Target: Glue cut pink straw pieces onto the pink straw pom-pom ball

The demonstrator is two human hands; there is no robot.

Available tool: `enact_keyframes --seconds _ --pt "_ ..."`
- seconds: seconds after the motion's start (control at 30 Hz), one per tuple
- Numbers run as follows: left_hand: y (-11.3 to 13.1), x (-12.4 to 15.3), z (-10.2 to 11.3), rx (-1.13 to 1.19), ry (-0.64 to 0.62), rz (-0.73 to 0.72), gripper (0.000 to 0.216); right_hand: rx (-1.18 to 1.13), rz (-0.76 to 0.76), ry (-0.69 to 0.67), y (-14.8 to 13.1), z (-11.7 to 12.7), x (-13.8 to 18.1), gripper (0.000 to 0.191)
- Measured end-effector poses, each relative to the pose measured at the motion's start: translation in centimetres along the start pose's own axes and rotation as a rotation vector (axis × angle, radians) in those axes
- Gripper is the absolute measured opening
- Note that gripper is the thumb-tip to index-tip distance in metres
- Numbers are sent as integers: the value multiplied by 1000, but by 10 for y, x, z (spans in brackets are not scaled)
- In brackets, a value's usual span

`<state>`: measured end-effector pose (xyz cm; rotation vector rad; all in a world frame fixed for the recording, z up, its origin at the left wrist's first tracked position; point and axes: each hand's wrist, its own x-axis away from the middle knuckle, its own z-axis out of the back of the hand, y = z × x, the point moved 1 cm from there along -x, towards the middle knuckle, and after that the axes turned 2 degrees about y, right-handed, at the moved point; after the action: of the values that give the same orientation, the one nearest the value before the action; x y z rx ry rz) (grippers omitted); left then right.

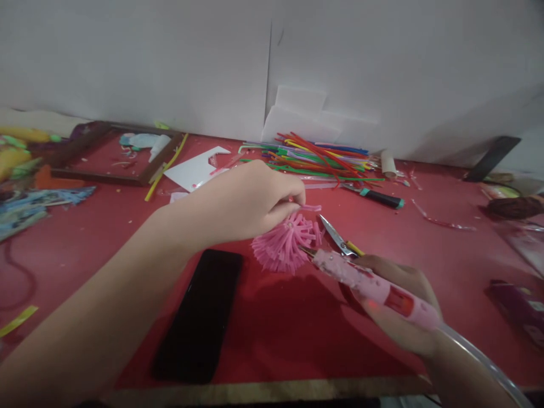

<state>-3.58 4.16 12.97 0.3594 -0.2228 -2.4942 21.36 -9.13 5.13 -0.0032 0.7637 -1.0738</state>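
Pink fringed tuft [281,249] sits on the red tabletop [272,334] between your hands — left hand [263,195] just above it, thumb and fingertips pinched on a short pink strip [312,208]. Your right hand [395,327] is wrapped round the pink glue gun [374,286], its nozzle [307,250] at the tuft's right edge, can't tell if touching. Scissors [335,233] just right of the tuft, black phone [202,317] lower left — pipe-cleaner pile [314,160] behind.

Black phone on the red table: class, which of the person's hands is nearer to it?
Left. The left hand is just beyond the far end of the phone; the right hand is farther off to its right, holding a pink tool.
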Motion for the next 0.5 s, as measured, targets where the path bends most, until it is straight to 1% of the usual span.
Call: enact_keyframes --seconds 0.07,0.13,0.27,0.37,0.5 --pt "-1 0 -1 0 17 -3 22 -90 -54 -110 -1 -1 1 16" --pt "-1 0 -2 0 25 -3 21 -140 -108 -165 -2 -1 0 16" --pt "-1 0 -2 -9 24 2 22 -117 -132 -133 -10 -1 -4 8" --pt "-1 0 -1 -28 29 -9 23 -76 -125 -92 -14 -2 -7 10" --pt "0 0 0 -35 33 -14 24 -123 -70 -110 -13 -1 -7 7"
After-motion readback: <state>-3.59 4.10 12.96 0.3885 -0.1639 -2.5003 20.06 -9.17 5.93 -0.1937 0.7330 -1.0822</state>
